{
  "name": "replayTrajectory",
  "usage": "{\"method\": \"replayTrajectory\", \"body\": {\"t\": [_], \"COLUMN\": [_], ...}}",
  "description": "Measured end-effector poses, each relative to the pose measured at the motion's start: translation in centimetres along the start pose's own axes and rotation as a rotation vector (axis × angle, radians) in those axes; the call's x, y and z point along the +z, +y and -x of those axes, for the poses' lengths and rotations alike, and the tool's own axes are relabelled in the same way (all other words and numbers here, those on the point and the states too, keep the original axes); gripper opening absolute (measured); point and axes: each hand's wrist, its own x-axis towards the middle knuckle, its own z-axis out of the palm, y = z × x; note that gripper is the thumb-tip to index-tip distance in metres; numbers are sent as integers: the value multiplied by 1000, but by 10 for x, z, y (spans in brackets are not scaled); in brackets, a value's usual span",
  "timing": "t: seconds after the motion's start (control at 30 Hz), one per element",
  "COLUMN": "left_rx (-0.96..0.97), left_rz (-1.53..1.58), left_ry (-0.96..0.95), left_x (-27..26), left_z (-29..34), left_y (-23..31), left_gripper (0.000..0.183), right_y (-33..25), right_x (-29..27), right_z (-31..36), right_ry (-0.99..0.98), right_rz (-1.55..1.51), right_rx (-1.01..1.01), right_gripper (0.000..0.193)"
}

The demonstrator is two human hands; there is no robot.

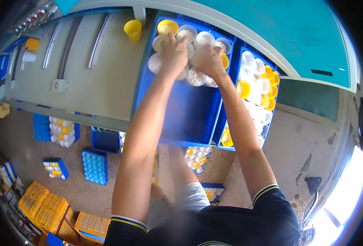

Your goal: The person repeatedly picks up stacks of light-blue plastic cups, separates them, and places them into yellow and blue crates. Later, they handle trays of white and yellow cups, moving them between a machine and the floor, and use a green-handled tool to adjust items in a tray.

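A blue tray (181, 119) holds white and yellow cups of pale granules in rows at its far end. My left hand (174, 56) is among these cups, its fingers bent down around a white cup (190, 50) beside it. On the right, my right hand (212, 62) curls its fingers around another white cup (198, 57), partly blurred. Close by stand a yellow cup (167, 27) at the far left corner and a white cup (195, 78) of granules at the front of the group. Some fingertips are hidden between the cups.
A second blue tray (223, 141) with white and yellow cups lies to the right. One yellow cup (133, 30) stands on the grey worktop (99, 82) near metal rails. Behind is a teal panel (288, 33). Cup trays and yellow crates (46, 205) sit on the floor.
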Motion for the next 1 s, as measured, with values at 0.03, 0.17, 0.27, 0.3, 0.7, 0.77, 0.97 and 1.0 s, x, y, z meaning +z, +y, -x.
{"method": "replayTrajectory", "body": {"t": [0.03,0.17,0.27,0.3,0.7,0.77,0.97,1.0], "left_rx": [-9,48,136,170,-48,-170,-271,-266], "left_rz": [34,135,253,273,408,402,305,299], "left_ry": [10,189,362,414,99,47,-17,12], "left_x": [1,-1,-14,-19,-10,19,130,148], "left_z": [-3,23,85,114,471,489,456,444], "left_y": [-1,-1,13,21,-17,-48,-197,-222], "left_gripper": [51,45,40,38,47,53,53,60], "right_y": [2,-3,-24,-35,-231,-252,-298,-308], "right_x": [-2,-34,-79,-97,-174,-133,84,129], "right_z": [-2,26,70,91,376,387,358,347], "right_ry": [36,160,209,203,-141,-273,-259,-296], "right_rz": [-48,-468,-536,-592,-507,-604,-633,-572], "right_rx": [-37,131,239,326,479,431,66,59], "right_gripper": [27,57,71,72,78,79,75,77]}}
